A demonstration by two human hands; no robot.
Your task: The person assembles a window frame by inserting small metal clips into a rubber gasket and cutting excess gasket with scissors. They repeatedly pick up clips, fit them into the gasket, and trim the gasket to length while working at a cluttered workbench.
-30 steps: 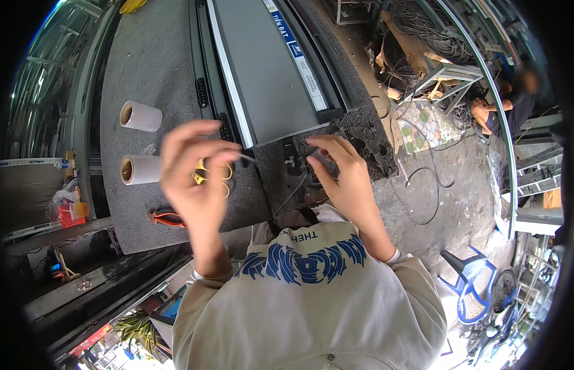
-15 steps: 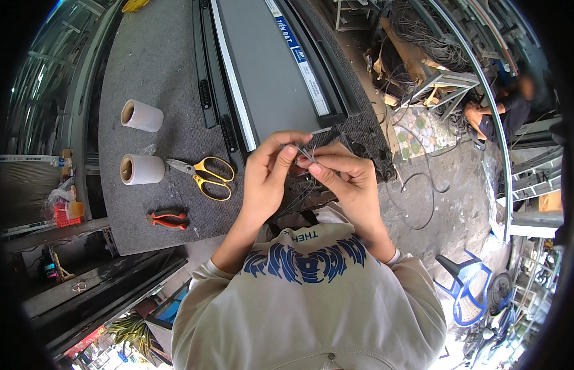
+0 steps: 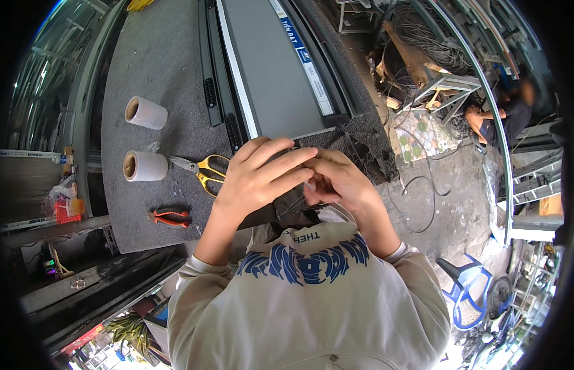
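My left hand (image 3: pixel 259 176) arches over the fingertips of my right, its fingers stretched and a little apart; its thumb is hidden. Opposite it, my right hand (image 3: pixel 341 182) has its fingers bent and pinched together. Thin grey wires (image 3: pixel 292 205) trail out below the fingers of my right hand, in front of my shirt. What lies right between the two sets of fingertips is covered. Left of my left hand are scissors (image 3: pixel 208 177) with yellow handles, partly behind the hand. Red-handled pliers (image 3: pixel 170 217) lie nearer me on the same carpeted table (image 3: pixel 139 237).
Two rolls of clear film (image 3: pixel 146 113) (image 3: pixel 145 166) stand on the table at left. Grey panels with black rails (image 3: pixel 274 80) lie beyond my hands. To the right are a loose cable (image 3: pixel 432 206) on the floor, a blue chair (image 3: pixel 471 290) and a seated person (image 3: pixel 509 117).
My left hand has turned over and spread its fingers across the right hand's fingertips, hiding the wire pinched there. It now covers part of the scissors. The view has shifted slightly.
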